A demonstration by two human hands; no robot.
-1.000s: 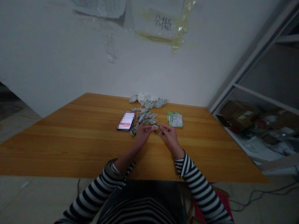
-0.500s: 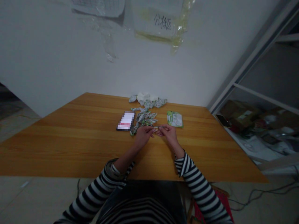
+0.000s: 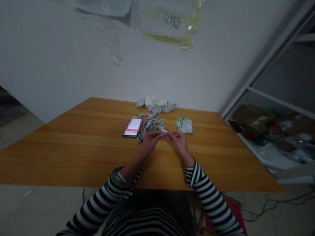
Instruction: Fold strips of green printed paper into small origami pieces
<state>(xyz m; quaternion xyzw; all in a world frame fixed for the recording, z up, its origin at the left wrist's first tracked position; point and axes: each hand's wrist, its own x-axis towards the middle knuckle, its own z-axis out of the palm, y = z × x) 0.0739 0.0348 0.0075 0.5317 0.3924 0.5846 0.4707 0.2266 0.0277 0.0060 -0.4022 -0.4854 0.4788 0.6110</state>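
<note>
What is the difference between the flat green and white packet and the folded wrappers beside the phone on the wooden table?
The flat packet lies smooth as one piece, while the folded wrappers are creased and heaped together. The packet is also larger than any single wrapper. Both show green and white print and lie on the wooden table.

Handwritten black characters 分拣 showing on a taped paper sign (image 3: 169, 21) on the white wall (image 3: 73, 75), printing on the green-and-white packet (image 3: 184, 125) staying too small to read
</note>
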